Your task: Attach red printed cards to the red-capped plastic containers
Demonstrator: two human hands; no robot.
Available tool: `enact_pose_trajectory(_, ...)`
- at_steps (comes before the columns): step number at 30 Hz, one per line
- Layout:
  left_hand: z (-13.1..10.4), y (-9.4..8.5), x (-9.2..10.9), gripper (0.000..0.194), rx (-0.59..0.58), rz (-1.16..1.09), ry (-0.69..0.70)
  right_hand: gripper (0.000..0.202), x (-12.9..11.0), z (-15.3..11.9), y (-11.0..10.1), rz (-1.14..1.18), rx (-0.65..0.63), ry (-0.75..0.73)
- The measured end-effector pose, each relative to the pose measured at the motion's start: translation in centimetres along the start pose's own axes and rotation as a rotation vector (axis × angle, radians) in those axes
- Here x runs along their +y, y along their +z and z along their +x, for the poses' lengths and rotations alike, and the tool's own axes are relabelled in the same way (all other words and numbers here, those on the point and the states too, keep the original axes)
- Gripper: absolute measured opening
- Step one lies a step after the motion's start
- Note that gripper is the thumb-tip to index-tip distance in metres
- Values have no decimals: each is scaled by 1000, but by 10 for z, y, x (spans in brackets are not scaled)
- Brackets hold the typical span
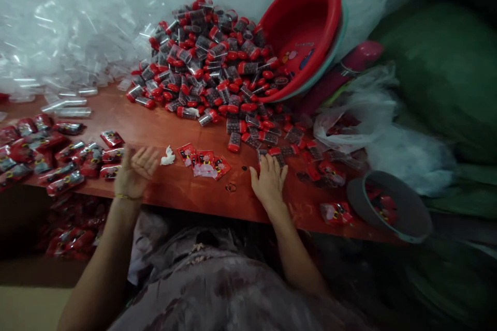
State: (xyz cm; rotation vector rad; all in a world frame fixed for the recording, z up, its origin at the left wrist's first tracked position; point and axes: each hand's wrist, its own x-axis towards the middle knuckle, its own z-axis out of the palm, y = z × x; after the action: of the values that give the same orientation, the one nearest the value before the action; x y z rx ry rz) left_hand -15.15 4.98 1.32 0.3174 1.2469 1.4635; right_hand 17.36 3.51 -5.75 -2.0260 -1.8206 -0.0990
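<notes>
My left hand [135,169] is raised at the table's near edge, palm turned up and fingers loosely apart, with nothing in it. Beside it lie several shiny red packets [91,158] and a crumpled white scrap [168,156]. Over on the right, my right hand [268,180] is palm down with its fingers spread. Its fingertips reach a clear red-capped tube [276,154] at the front of the pile; whether they press on it I cannot tell. Between my hands are red printed cards [204,163] and a small dark ring [230,187].
A large heap of clear red-capped tubes [217,62] spills from a tilted red basin [330,0]. Empty clear tubes [73,112] are piled at the left. A grey bowl [417,217] stands at the right edge, near a plastic bag [361,129]. More packets [73,240] lie below the table.
</notes>
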Motion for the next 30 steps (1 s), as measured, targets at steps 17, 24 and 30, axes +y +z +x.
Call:
enact_pose_trajectory(17,2,53,-95,23,-293,1545,939,26,-7,-29,-1,149,237,-212)
enact_pose_trajectory(24,-29,63,-82,25,-255,1243,886,28,-59,-20,-22,819,31,-65)
enact_pose_trajectory(30,-55,63,-76,37,-303,751,501,27,-97,-8,-21,1042,-119,-24)
